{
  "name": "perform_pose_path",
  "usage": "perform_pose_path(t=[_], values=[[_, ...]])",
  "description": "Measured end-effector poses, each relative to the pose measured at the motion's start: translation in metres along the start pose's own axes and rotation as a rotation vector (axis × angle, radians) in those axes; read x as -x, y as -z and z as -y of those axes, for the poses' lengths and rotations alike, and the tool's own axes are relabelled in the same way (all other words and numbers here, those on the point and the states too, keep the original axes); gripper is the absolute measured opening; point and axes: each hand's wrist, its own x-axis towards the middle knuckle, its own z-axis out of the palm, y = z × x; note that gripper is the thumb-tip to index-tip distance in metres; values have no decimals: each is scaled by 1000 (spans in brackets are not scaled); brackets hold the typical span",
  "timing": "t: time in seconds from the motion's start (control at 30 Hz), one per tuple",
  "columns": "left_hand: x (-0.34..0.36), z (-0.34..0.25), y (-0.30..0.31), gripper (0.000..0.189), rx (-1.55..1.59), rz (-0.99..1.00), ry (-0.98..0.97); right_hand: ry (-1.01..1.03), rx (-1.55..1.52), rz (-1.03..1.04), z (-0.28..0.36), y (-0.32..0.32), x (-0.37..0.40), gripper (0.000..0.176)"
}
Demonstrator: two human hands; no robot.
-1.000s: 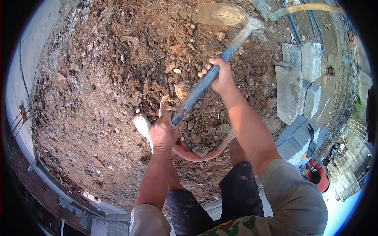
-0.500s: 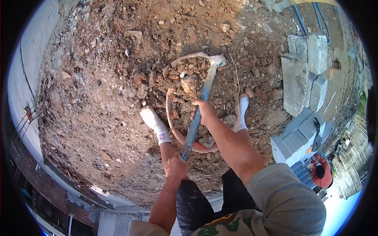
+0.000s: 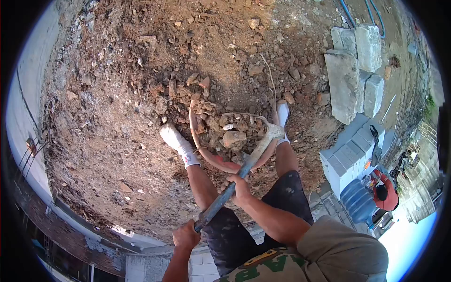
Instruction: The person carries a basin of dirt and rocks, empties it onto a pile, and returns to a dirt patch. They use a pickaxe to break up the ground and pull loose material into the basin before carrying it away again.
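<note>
My left hand [image 3: 186,234] is wrapped round the butt end of a hoe [image 3: 217,203]. Farther up its worn, bluish handle, my right hand [image 3: 238,189] grips the shaft. The hoe's head lies over a round basin [image 3: 206,153] with a reddish-brown rim, between my feet. Soil and broken rubble fill the basin, with a large tan stone [image 3: 234,139] among them. Most of the hoe blade is hidden by this debris; only its upper edge shows. A white sock covers each foot, the left sock [image 3: 174,141] beside the basin's left rim.
Rough soil [image 3: 112,122] with stones spreads all round. Concrete blocks [image 3: 345,84] are stacked at the right, near pale bricks [image 3: 350,160] and a blue water jug [image 3: 356,199]. A person in red [image 3: 386,193] crouches beyond. A blue hose [image 3: 346,13] lies at upper right.
Both hands have drawn the hoe back toward my body, its head moving from the basin's far side to its near right. Rubble has come along into the basin.
</note>
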Motion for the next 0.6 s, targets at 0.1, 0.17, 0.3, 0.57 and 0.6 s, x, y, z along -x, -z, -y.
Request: perform_pose_path(t=[0.1, 0.17, 0.3, 0.57, 0.6], values=[[9, 17, -7, 21, -29, -38, -31, -92, 164, -72, -24, 17, 38, 9], [14, 26, -24, 20, -60, -22, -38, -66, 163, -68, -15, 19, 52, 10], [-22, -49, 12, 15, -26, -306, -256, 129, 82, 113, 80, 13, 52, 5], [-177, -271, 146, 15, -282, -636, -604, 556, -119, 242, 330, -26, -22, 10], [-191, -286, 162, 16, -324, -628, -600, 536, -147, 150, 347, -27, -36, 11]])
